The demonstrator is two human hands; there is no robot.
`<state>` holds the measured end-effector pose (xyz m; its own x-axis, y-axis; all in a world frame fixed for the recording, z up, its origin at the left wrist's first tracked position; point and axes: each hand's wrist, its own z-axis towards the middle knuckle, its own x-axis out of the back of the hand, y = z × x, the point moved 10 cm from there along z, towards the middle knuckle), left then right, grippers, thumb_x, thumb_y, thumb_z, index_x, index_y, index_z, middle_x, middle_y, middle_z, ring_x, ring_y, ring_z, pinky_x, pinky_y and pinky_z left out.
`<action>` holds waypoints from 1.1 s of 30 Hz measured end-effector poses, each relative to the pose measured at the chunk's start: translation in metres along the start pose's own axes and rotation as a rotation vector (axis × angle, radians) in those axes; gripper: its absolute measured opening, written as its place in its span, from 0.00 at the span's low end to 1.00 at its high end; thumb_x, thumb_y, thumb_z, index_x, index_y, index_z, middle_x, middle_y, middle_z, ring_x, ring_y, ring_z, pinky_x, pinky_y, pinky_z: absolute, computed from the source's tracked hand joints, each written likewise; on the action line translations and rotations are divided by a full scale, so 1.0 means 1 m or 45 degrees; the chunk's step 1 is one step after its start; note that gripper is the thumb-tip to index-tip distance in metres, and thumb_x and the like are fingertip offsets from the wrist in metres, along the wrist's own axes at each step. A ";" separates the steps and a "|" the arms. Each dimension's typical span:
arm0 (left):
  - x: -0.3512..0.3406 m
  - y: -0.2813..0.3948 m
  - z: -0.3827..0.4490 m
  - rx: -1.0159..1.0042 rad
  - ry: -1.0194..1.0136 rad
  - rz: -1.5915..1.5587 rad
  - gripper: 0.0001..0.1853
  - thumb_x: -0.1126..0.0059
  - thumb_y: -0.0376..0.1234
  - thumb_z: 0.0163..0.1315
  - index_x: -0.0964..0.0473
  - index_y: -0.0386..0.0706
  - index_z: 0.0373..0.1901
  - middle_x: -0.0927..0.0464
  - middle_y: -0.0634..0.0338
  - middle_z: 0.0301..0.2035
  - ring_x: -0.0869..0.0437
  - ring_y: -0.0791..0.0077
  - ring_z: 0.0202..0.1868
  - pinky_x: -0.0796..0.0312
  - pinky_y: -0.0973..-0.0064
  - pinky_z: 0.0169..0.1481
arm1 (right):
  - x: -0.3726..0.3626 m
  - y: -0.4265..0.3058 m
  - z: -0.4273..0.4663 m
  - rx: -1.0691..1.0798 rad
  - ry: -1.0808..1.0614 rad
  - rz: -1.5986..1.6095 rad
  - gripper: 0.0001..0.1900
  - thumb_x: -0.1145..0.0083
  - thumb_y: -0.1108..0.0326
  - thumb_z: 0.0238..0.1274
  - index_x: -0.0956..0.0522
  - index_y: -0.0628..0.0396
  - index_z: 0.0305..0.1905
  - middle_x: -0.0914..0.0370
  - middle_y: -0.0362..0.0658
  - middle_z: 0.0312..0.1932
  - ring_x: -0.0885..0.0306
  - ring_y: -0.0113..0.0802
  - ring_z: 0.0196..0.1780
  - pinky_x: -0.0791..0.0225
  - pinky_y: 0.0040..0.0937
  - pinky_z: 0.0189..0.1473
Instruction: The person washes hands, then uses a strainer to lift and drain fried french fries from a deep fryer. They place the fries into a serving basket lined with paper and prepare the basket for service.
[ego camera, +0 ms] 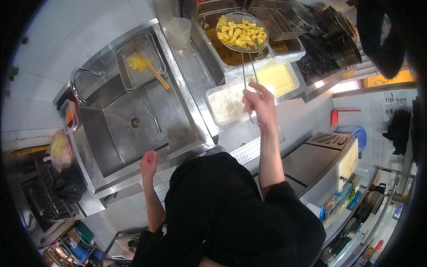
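Note:
My right hand (262, 101) grips the wire handle of a round strainer (259, 20). Golden fried pieces (242, 33) in batter lie spread over its mesh, above a deep fryer's brown oil (217, 43). Below that forearm's reach stand a tub of white flour (227, 103) and a tub of yellow batter (278, 78). My left hand (149, 163) hovers by the front rim of a steel sink (186, 150), fingers curled and apparently holding nothing. A whisk (151, 115) lies in the sink basin, near the drain (135, 122).
A wire-mesh tray (121, 71) with yellow crumbs and wooden chopsticks (153, 70) rests at the sink's back. A plastic jug (179, 33) stands left of the fryer. A frying basket (273, 21) and several pots (343, 50) are to the right. A curved faucet (75, 85) overhangs the sink.

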<state>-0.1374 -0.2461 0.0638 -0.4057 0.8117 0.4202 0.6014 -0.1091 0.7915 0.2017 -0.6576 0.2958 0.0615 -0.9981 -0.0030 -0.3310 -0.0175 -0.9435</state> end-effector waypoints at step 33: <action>0.002 -0.008 -0.002 0.005 0.014 0.007 0.15 0.35 0.42 0.72 0.17 0.41 0.50 0.13 0.59 0.33 0.13 0.76 0.37 0.23 0.75 0.45 | 0.000 0.008 0.011 -0.019 -0.008 -0.049 0.29 0.35 0.72 0.64 0.32 0.74 0.66 0.17 0.46 0.26 0.23 0.28 0.19 0.38 0.24 0.19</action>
<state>-0.1445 -0.2449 0.0597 -0.4100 0.8048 0.4291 0.6063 -0.1110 0.7875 0.2098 -0.6575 0.2841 0.0801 -0.9963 0.0312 -0.3420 -0.0568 -0.9380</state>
